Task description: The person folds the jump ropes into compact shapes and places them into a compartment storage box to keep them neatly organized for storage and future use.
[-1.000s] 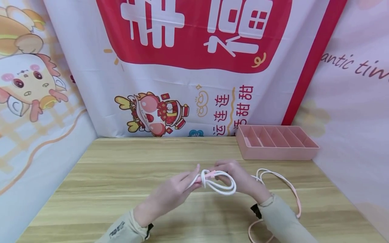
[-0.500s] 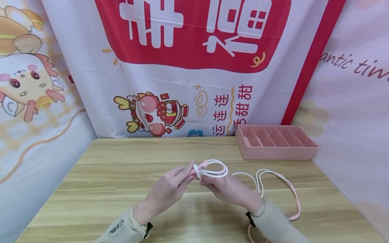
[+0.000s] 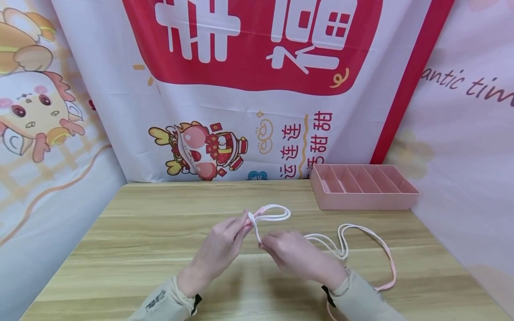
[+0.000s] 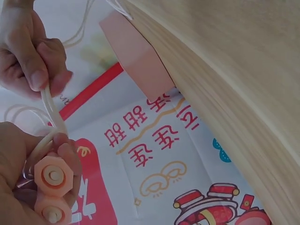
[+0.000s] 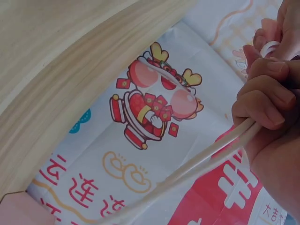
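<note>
My left hand [image 3: 218,247] grips the bundled end of a white and pink jump rope [image 3: 277,218], whose doubled loop sticks out past the fingertips. Two pink octagonal handle ends [image 4: 43,174] with pale round knobs show in that palm in the left wrist view. A white turn of rope wraps round the bundle. To the right and slightly nearer, my right hand [image 3: 295,254] pinches strands running from this wrap, taut between both hands. From the right hand's curled fingers [image 5: 262,96], two pale strands [image 5: 206,156] trail away in the right wrist view.
A pink divided box [image 3: 363,201] stands at the table's back right corner. Loose rope [image 3: 391,263] lies curved on the wooden table [image 3: 160,223] beside the right forearm. Printed cloth [image 3: 225,102] hangs behind the table and along both sides.
Both hands have shifted slightly left. My right hand has come from behind the bundle round to its near side, and rope now stretches between the hands. The loop appears smaller.
</note>
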`<state>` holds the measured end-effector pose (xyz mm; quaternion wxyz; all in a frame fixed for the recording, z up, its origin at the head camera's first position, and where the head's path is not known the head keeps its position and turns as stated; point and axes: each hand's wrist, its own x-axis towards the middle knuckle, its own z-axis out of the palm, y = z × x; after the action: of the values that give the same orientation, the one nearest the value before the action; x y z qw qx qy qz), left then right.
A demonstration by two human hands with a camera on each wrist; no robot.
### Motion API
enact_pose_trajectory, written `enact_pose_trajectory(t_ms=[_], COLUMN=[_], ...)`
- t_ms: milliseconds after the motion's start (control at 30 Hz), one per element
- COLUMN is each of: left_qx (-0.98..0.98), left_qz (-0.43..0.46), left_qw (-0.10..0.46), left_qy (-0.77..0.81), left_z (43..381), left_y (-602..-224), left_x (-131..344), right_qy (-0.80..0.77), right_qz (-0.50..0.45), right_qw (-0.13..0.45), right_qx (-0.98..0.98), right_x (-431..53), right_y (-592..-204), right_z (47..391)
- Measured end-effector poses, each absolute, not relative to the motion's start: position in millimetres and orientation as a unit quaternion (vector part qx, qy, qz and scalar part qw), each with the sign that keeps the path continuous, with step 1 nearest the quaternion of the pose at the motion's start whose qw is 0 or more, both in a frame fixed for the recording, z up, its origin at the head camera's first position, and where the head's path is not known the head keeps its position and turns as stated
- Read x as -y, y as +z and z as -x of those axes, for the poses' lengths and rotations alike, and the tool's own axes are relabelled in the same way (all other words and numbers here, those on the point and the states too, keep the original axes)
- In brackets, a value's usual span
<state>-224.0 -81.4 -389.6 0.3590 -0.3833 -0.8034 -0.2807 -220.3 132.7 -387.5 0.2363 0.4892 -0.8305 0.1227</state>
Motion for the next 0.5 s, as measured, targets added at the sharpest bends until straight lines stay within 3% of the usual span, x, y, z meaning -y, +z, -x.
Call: enact_pose_trajectory(t_ms=[267,500], left_qx=[0.844,0.860], left_qz=[0.356,0.362], left_qw=[0.324,0.312], left_qy=[-0.236,-0.175], left_z=[229.0,226.3], left_y=[-392.2,-394.4], left_x=[87.1,87.5], right_qy=[0.107,0.075], right_qz=[-0.483,-0.498], right_qw=[0.207,0.226], right_qx=[0.844,0.834], right_x=[-128.2,-125.9], right_y=[-388.0,-385.6], right_z=[212.3,209.8])
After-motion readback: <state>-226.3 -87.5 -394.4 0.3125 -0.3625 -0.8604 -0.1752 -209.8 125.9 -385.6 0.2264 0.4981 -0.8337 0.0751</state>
